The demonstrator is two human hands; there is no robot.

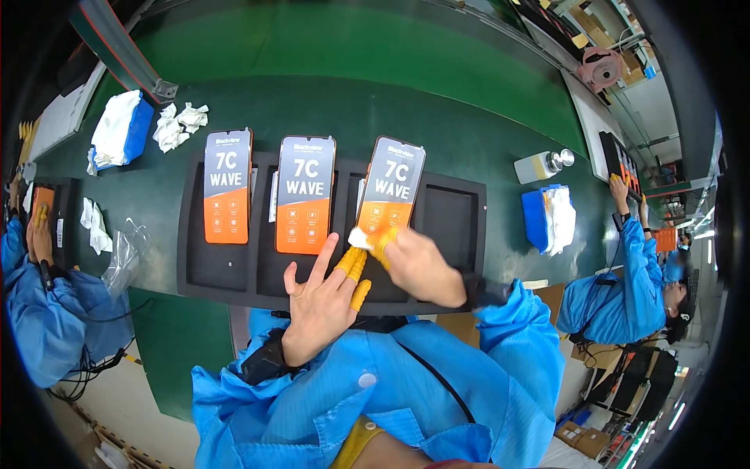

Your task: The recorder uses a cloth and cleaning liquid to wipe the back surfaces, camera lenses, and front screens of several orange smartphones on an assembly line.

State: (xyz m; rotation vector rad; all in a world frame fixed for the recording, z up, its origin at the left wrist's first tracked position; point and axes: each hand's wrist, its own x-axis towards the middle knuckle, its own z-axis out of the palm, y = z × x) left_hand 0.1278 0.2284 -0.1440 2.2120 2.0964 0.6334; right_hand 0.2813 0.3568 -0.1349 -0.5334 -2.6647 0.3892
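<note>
Three smartphones with orange-and-grey printed screen films lie in a row across a black foam tray [226,283]: a left phone [226,187], a middle phone [305,195] and a slightly tilted right phone [391,181]. My right hand [422,266], with yellow finger cots, pinches a small white wipe [359,238] against the lower left part of the right phone. Close beside it, my left hand [324,301] has its fingers spread. Its cotted fingertips reach the lower edge of that phone, and its index finger points towards the middle phone. My fingers partly cover the right phone's lower end.
Left of the tray stand a blue bin [139,129] heaped with white wipes and some crumpled wipes [180,125]. A clear plastic bag [127,254] lies nearer. On the right are a pump bottle [544,165] and another blue bin [536,219]. Co-workers sit at both sides.
</note>
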